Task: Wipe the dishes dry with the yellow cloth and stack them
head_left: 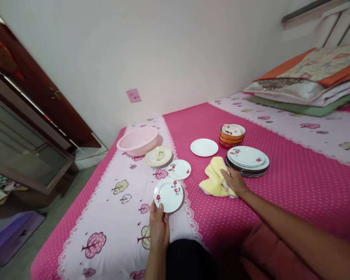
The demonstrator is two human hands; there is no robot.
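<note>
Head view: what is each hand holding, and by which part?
Left hand: a flower-patterned plate, by its near rim. Right hand: a yellow cloth, by its right side.

The white plate (168, 195) is decorated with red flowers, the cloth (215, 179) is coloured yellow, and the magenta parts of the bedsheet (192, 122) are dotted white

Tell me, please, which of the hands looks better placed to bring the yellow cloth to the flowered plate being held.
Probably the right hand: it grips the yellow cloth, while the left hand is occupied, holding the flowered plate by its near edge.
</note>
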